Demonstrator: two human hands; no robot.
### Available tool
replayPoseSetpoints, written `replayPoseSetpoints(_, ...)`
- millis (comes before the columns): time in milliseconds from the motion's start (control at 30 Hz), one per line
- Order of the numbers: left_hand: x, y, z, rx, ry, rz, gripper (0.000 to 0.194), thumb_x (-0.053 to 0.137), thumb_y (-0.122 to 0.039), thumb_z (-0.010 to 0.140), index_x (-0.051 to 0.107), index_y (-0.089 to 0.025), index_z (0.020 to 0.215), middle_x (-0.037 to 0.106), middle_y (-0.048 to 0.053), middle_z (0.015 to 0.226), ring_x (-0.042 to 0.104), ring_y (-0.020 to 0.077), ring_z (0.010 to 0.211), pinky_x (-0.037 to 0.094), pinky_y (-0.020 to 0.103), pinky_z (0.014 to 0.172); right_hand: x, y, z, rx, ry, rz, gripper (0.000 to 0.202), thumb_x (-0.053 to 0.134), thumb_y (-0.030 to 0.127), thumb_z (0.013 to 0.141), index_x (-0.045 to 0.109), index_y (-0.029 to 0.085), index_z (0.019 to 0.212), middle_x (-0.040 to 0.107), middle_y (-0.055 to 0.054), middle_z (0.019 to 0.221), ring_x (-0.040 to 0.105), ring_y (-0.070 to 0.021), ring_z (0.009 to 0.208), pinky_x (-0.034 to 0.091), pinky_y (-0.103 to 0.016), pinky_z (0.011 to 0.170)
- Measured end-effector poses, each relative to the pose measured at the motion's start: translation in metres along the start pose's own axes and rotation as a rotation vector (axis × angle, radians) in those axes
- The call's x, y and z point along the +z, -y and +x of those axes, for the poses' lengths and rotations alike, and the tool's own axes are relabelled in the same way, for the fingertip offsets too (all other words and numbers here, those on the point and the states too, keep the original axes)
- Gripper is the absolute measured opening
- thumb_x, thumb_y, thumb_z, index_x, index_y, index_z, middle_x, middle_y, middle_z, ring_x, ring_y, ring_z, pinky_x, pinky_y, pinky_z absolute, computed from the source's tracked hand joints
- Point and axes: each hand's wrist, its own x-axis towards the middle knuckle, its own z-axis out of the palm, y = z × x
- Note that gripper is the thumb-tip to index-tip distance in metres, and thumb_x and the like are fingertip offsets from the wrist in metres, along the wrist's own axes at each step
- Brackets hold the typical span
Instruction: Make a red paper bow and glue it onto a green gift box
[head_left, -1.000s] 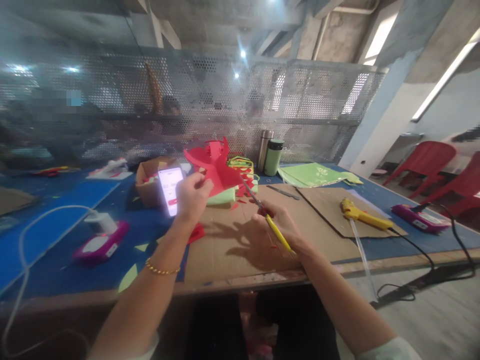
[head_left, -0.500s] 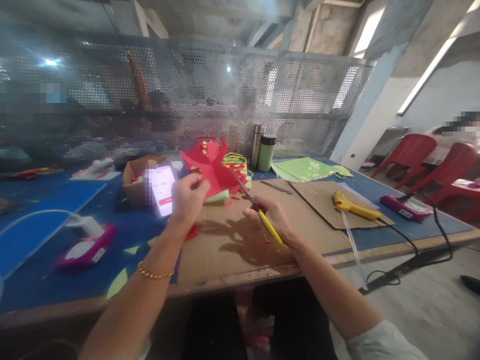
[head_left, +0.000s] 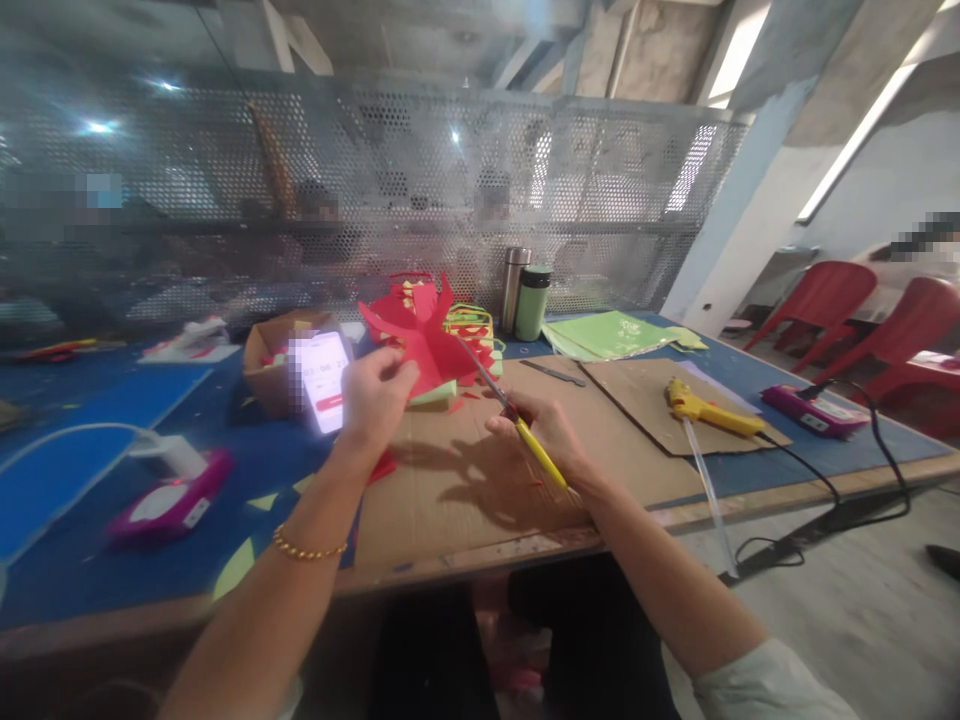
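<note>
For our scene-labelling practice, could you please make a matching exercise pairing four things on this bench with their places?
Things:
1. folded red paper piece
2. yellow-handled scissors
3. yellow hot-glue gun
4. green lidded flask

Places:
A. on the loose cardboard sheet
B. by the perforated metal screen
C. in the left hand
D. in the right hand

Pairs: 1-C, 2-D, 3-A, 4-B

Both arms are reaching forward, bent a little at the elbows. The left hand (head_left: 375, 395) is lifted up with its fingers (head_left: 396, 372) pinching together. The right hand (head_left: 544, 440) is lower, curled tight, wrist turned inward.
</note>
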Motion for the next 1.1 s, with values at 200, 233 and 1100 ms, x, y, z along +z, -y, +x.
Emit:
replayPoseSetpoints(200,-0.002,-0.003,-0.001,-0.01,0.008,0.001,0.024,0.058,-0.03,0.075,0.05,-0.022,0.053,0.044,-0.004,0.049,0.042,0.0128,0.051,0.029,0.029,0.049,-0.001,0.0,-0.001,-0.001,0.007,0.006,0.074,0.065,0.081,0.076,0.077,0.015,0.106,0.031,0.005,0.068,0.03,-0.0129,0.063,0.022,-0.028,0.056)
replayPoseSetpoints(233,-0.002,-0.004,-0.001,-0.011,0.009,0.004,0.024,0.058,-0.03,0.075,0.05,-0.022,0.053,0.044,-0.004,0.049,0.042,0.0127,0.051,0.029,0.029,0.049,-0.002,0.0,-0.001,0.004,0.011,0.012,0.073,0.065,0.082,0.076,0.077,0.015,0.103,0.031,0.004,0.068,0.03,-0.0128,0.062,0.021,-0.028,0.056)
replayPoseSetpoints(1100,-0.006,-0.003,0.004,0.038,0.051,-0.009,0.021,0.059,-0.029,0.074,0.053,-0.021,0.056,0.039,-0.004,0.053,0.032,0.0116,0.054,0.023,0.03,0.051,-0.012,-0.003,0.0,-0.008,0.069,-0.018,0.077,0.07,0.082,0.071,0.081,0.011,0.099,0.031,0.004,0.065,0.028,-0.0122,0.062,0.019,-0.028,0.057)
